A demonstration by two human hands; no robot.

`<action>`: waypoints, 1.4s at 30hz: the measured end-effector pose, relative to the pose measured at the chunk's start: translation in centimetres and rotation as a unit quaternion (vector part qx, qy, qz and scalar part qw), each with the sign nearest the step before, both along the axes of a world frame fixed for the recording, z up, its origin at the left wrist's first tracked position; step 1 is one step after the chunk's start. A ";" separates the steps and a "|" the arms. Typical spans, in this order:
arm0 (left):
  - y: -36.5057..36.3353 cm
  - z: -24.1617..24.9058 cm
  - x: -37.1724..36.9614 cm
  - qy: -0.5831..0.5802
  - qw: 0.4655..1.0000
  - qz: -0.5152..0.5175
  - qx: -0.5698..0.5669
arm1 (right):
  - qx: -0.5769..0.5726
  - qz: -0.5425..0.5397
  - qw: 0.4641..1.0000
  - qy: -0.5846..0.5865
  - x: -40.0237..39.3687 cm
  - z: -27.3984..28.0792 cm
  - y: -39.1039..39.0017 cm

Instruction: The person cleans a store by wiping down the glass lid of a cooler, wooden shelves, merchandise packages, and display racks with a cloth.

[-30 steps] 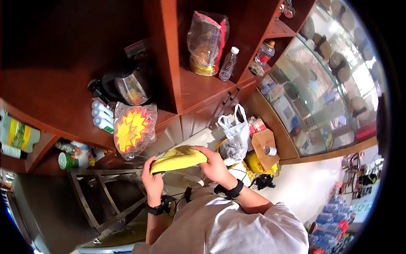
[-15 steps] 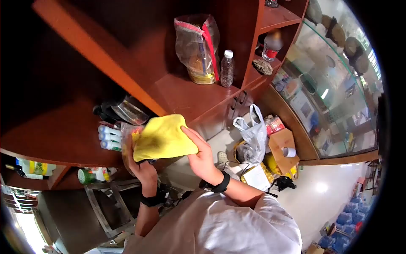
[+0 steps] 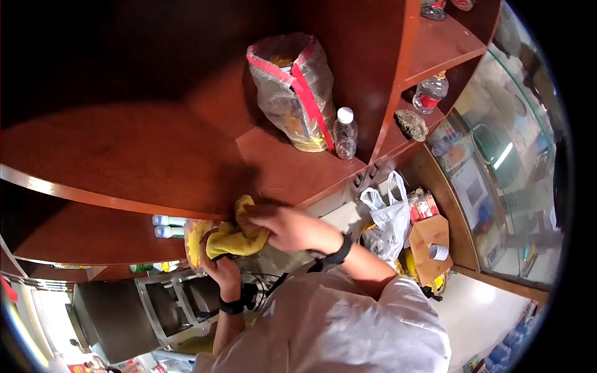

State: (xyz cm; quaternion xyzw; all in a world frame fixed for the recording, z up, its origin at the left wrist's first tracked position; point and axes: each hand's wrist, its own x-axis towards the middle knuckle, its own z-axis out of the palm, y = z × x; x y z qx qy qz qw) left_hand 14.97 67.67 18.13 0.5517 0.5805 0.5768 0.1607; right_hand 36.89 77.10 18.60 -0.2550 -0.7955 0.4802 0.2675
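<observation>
A yellow cloth (image 3: 241, 241) hangs bunched and folded between my two hands, just in front of the brown shelf edge. My right hand (image 3: 291, 229) is closed on its upper right part, the fingers partly hidden and slightly blurred. Lower down, my left hand (image 3: 221, 271) grips the cloth's left end, thumb up. A yellow and clear plastic packet (image 3: 195, 239) shows right at the left fingers. Small white bottles (image 3: 169, 227) lie beyond it on the lower shelf.
On the brown shelf (image 3: 124, 149) stand a clear bag with red trim (image 3: 292, 99) and a white-capped bottle (image 3: 346, 133). A plastic bag (image 3: 388, 221) and a cardboard box (image 3: 429, 242) sit on the floor at right, beside a glass case (image 3: 497, 186). A dark chair (image 3: 115, 317) is lower left.
The cloth went from spread flat to bunched, and it is lower in view. My right hand has turned inward over it. The view has shifted, showing more of the upper shelf surface.
</observation>
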 end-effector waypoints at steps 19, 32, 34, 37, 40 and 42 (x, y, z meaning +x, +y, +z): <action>9.2 4.4 9.1 0.048 0.978 -0.199 -0.030 | 0.255 -0.467 0.846 0.012 2.7 1.6 9.9; 23.8 3.6 16.6 -0.154 0.976 -0.153 -0.011 | 0.286 -0.534 0.795 0.026 5.1 3.2 12.3; 25.0 3.8 17.0 -0.190 0.965 -0.180 0.013 | 0.212 -0.524 0.813 0.137 4.5 3.1 12.7; 26.1 2.3 16.1 -0.168 0.962 -0.214 -0.014 | 0.220 -0.520 0.817 0.116 4.2 2.8 12.8; 26.5 0.7 15.4 -0.195 0.952 -0.234 -0.032 | 0.215 -0.517 0.823 0.093 3.8 2.8 12.4; 27.0 -0.5 15.0 -0.193 0.948 -0.248 -0.053 | 0.206 -0.536 0.816 0.062 3.3 2.5 12.4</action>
